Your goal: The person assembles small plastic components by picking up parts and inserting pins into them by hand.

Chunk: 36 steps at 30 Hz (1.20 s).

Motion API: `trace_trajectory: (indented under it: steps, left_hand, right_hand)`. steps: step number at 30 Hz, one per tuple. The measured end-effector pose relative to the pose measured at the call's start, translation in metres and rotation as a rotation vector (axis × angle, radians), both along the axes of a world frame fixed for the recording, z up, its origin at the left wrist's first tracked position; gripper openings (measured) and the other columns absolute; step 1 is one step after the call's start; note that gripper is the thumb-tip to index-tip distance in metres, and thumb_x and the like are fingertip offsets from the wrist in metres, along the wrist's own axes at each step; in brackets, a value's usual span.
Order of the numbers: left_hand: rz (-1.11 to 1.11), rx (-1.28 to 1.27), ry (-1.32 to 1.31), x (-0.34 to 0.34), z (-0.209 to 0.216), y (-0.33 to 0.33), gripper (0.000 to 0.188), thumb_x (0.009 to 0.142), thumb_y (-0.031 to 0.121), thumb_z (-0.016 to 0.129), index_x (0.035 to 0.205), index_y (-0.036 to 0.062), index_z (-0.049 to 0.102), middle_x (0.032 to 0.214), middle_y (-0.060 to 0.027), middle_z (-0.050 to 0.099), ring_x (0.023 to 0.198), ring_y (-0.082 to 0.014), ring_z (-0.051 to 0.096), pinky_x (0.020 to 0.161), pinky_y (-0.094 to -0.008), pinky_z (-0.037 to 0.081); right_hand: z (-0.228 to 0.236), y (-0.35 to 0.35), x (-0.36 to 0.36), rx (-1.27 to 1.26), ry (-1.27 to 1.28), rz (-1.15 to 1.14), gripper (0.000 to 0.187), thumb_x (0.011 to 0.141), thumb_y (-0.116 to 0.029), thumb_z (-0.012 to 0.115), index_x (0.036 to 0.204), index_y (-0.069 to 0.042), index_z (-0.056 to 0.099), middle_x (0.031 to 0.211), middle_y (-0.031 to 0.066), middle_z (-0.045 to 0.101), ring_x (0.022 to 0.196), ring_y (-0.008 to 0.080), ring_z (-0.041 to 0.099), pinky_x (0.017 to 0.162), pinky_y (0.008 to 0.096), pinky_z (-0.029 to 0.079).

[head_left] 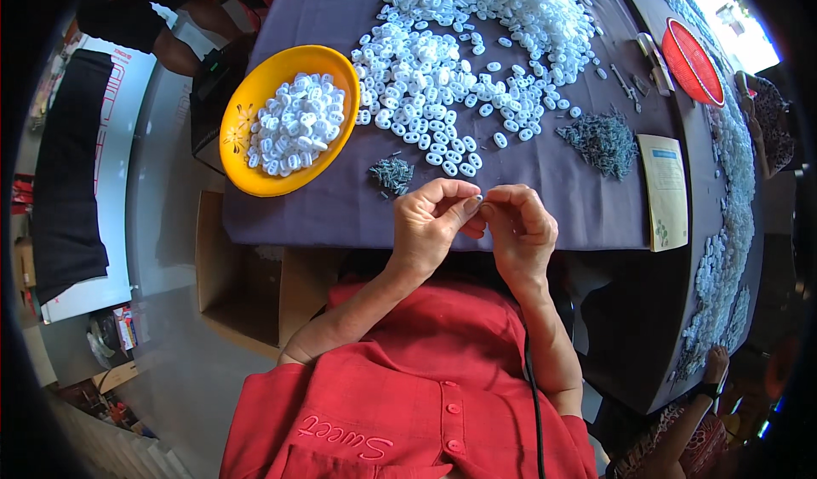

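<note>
My left hand (pixel 425 228) and my right hand (pixel 522 232) meet fingertip to fingertip over the table's near edge. Both are closed in a pinch on something tiny; a speck of white shows between them, but its kind is hidden by the fingers. Just beyond lie many small white oval plastic pieces with two openings each (pixel 442 139), spread loosely over the dark tablecloth (pixel 315 215). Left of my hands is a little heap of thin grey pins (pixel 391 175). A larger heap of similar grey pins (pixel 600 145) lies to the right.
A yellow bowl (pixel 238 171) filled with white pieces stands at the left. At the right are a tan booklet (pixel 665 194) and a red mesh basket (pixel 694 60). An open cardboard box (pixel 242 292) sits below the table. Another person's hand (pixel 717 362) is at the lower right.
</note>
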<state>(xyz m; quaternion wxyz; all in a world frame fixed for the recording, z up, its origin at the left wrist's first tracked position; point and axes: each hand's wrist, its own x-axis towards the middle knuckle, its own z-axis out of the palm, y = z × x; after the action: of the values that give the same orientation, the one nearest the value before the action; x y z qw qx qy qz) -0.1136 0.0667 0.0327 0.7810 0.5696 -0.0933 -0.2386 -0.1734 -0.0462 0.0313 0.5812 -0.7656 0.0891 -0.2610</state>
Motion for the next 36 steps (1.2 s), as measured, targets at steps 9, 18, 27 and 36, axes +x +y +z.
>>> trace_trajectory:
  steps: [9, 18, 27, 36]
  left_hand:
    - [0.035, -0.017, 0.072, -0.001, -0.035, -0.002, 0.010, 0.085, 0.003, 0.058, 0.092, -0.0042, 0.060, 0.077, -0.0082, 0.063, 0.065, -0.0137, 0.063, 0.058, -0.0267, 0.055]
    - [0.060, -0.039, 0.209, 0.013, -0.040, 0.008, 0.013, 0.083, 0.002, 0.059, 0.095, -0.0022, 0.058, 0.080, -0.0085, 0.062, 0.066, -0.0172, 0.063, 0.061, -0.0283, 0.056]
    - [0.045, 0.011, 0.227, 0.017, -0.039, 0.007, 0.011, 0.081, 0.004, 0.062, 0.091, -0.0004, 0.060, 0.078, -0.0062, 0.061, 0.065, -0.0128, 0.061, 0.053, -0.0227, 0.051]
    - [0.094, -0.048, 0.219, 0.017, -0.038, -0.001, 0.011, 0.081, 0.003, 0.062, 0.091, -0.0007, 0.060, 0.078, -0.0059, 0.062, 0.064, -0.0117, 0.060, 0.054, -0.0218, 0.050]
  right_hand:
    - [-0.029, -0.006, 0.004, 0.127, 0.176, 0.040, 0.012, 0.077, 0.007, 0.061, 0.086, -0.001, 0.058, 0.076, 0.0006, 0.061, 0.071, 0.0052, 0.055, 0.063, 0.0193, 0.045]
    - [-0.027, -0.036, 0.040, -0.487, 0.183, -0.064, 0.009, 0.080, -0.005, 0.059, 0.088, -0.004, 0.062, 0.074, 0.0093, 0.059, 0.065, 0.0214, 0.060, 0.060, 0.0284, 0.046]
    - [-0.025, -0.027, 0.056, -0.651, 0.377, -0.024, 0.011, 0.077, -0.015, 0.062, 0.081, -0.005, 0.059, 0.079, 0.0103, 0.055, 0.076, 0.0291, 0.057, 0.063, 0.0389, 0.046]
    - [-0.033, -0.033, 0.033, 0.503, 0.254, 0.012, 0.012, 0.083, -0.006, 0.062, 0.092, 0.001, 0.058, 0.078, 0.0055, 0.063, 0.066, 0.0106, 0.062, 0.058, 0.0224, 0.051]
